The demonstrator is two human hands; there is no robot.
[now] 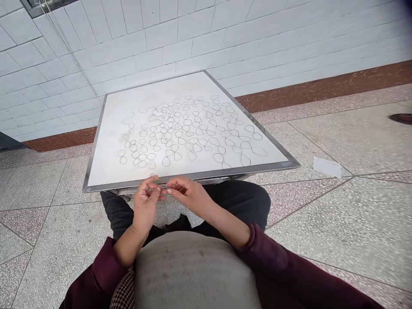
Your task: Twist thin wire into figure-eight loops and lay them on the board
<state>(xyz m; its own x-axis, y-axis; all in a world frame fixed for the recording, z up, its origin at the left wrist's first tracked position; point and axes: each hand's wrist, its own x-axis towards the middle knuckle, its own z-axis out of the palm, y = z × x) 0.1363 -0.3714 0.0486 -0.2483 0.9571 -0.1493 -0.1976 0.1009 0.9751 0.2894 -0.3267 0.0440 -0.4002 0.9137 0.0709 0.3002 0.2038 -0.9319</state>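
In front of my body, just at the near edge of the white-topped table, both hands meet with their fingertips close together. My left hand is closed in a pinch, one fingertip covered in something tan. Opposite it, my right hand pinches with thumb and forefinger. A thin strand, like wire or thread, seems to run between the fingertips; its shape is too small to make out. Many thin figure-eight loops lie spread over the tabletop, some overlapping near the middle.
A grey metal rim borders the tabletop, which stands near a white tiled wall. My knees are under its near edge. On the speckled floor to the right lies a white piece; a dark red shoe tip shows at the far right.
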